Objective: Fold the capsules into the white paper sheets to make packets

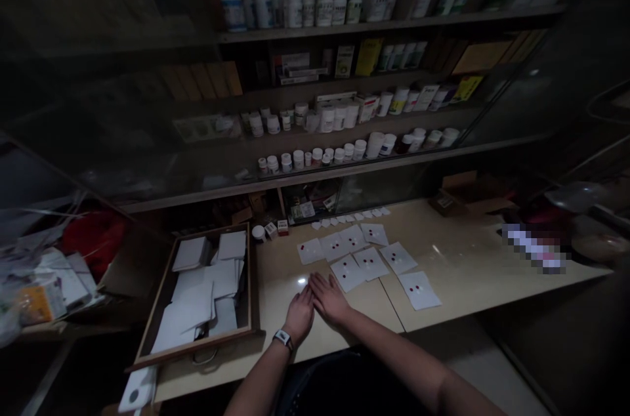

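Note:
My left hand [300,315], with a watch [282,337] on its wrist, rests on the pale tabletop [280,278]. My right hand [329,298] lies flat beside it, fingers stretched out and holding nothing. The fingertips of both hands meet or nearly meet; the left fingers are also laid out on the surface. Just beyond them are several white paper squares, among them a near one [352,280] and a right-hand one [420,298], with small dark red pills [417,287] on them. Behind these runs a row of small white paper pieces [344,220].
Left of my hands, a wooden drawer [254,291] holds stacks of white paper [189,301]. Small boxes and a round container [258,233] stand behind it. Shelves [325,174] of medicine bottles rise at the back. An open cardboard box [460,189] sits at the far right.

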### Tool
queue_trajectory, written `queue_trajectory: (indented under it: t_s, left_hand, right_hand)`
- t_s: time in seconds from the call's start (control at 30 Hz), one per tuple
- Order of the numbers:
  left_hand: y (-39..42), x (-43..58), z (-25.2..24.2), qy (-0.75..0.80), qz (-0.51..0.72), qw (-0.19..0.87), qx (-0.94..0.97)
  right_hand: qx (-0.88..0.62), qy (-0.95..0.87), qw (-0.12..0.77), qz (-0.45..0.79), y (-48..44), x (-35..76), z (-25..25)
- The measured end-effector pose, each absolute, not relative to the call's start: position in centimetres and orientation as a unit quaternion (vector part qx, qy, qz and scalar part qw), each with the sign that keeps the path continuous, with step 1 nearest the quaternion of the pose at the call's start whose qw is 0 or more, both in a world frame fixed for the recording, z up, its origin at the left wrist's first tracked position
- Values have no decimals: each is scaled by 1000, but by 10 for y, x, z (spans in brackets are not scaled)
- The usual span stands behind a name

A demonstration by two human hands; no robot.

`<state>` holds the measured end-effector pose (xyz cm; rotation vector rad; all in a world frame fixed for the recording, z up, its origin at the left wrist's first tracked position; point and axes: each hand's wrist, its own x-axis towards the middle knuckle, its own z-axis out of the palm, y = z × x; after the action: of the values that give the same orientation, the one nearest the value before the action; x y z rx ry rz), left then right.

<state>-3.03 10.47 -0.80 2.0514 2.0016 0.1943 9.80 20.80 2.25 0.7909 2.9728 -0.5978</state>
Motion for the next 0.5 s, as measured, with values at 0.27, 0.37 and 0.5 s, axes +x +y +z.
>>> queue_trajectory:
  t_s: [0.27,0.37,0.5]
  left_hand:
    - [98,-21,1,711,37,134,690]
    - [97,-17,4,732,40,136,667]
    - [99,-12,10,745,34,153,649]
  right_hand:
    - [246,946,37,-207,216,111,13]
    - [257,945,27,-201,215,109,15]
    - [266,941,27,-208,215,105,19]
